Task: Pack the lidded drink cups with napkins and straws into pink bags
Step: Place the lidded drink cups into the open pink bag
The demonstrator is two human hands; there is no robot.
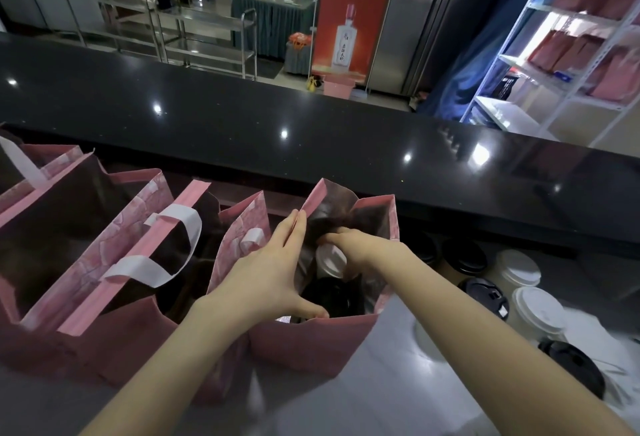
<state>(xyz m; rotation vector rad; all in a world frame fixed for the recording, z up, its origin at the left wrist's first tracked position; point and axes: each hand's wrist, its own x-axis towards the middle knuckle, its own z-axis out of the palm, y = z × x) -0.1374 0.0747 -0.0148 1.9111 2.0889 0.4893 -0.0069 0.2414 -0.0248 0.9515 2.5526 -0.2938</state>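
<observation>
Your desk (346, 401) carries a row of pink bags (114, 349) running off to 9 o'clock, and you are filling the open bag (311, 342) at centre. Your left hand (266, 276) spreads its mouth, fingers straight along the 11 o'clock rim and thumb on the near edge. Your right hand (360, 245) reaches inside, fingers curled over the white-lidded cup (330, 262) beside a black-lidded cup (332, 297); its grip cannot be told. Next, likely seat that cup upright, then add napkins and straws.

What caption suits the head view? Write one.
Left hand spreads pink bag open; right hand reaches inside above white-lidded cup.
</observation>
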